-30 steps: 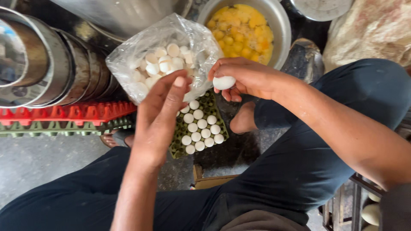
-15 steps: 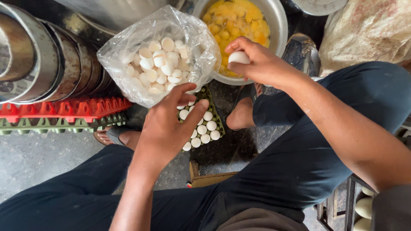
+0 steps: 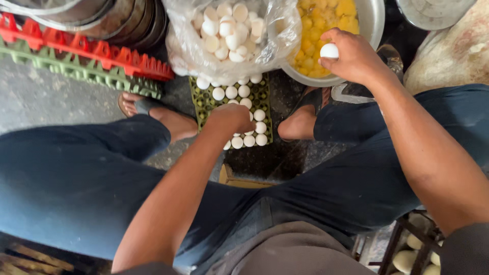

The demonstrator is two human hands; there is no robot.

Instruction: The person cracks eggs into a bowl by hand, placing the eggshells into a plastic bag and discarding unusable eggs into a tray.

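My right hand (image 3: 351, 56) grips a white egg (image 3: 329, 51) at the rim of a metal bowl (image 3: 374, 25) holding several yellow yolks (image 3: 326, 15). Down between my knees, my left hand (image 3: 232, 118) rests on white eggs (image 3: 239, 91) in a green tray (image 3: 262, 97) on the floor; whether its fingers hold one is hidden. A clear plastic bag (image 3: 229, 35) full of empty white eggshells sits just above the tray, left of the bowl.
Stacked red and green egg trays (image 3: 86, 58) lie at the left, under a row of nested metal bowls (image 3: 112, 15). My sandalled foot (image 3: 153, 112) is left of the tray, the other foot (image 3: 300, 125) right of it. A sack (image 3: 453, 51) lies at the far right.
My left hand dropped from the shell bag down onto the tray of eggs. My right hand carried its egg up and right to the bowl's rim.
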